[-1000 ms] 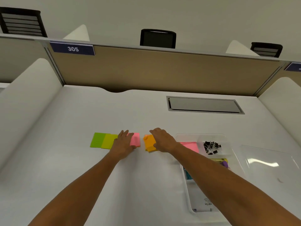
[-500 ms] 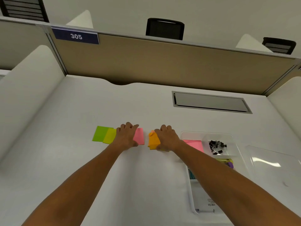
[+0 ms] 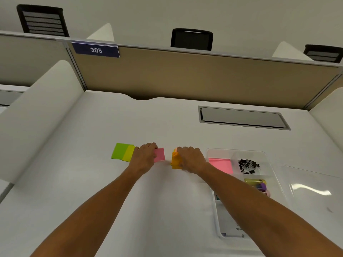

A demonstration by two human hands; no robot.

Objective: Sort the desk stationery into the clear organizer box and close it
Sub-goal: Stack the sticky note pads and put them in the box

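My right hand [image 3: 191, 159] is curled over the orange sticky-note pad [image 3: 175, 161] at the centre of the frame, fingers and thumb wrapped round it, one edge tilted up off the desk [image 3: 92, 182]. My left hand [image 3: 143, 158] covers the near edge of the pink pad [image 3: 159, 154], fingers bent down onto it; I can't tell whether it truly pinches or only presses. To the left of that lie the yellow pad [image 3: 129, 153] and green pad [image 3: 120, 150], flat and overlapping. I reckon these pads are light and bendy, with loose sheets that fan, so I'd take them by the stiffer glued edges and squeeze across the thickness. The clear organizer box [image 3: 272, 162] sits right of centre, open, with a pink pad already inside [image 3: 220, 164], binder clips [image 3: 247, 166] in the next compartment and small coloured items [image 3: 258, 184] below them. Its lid [image 3: 311, 191] lies flat at the far right. There's bare desk between my right hand and the box rim, but that rim is raised, so I'd lift over it.
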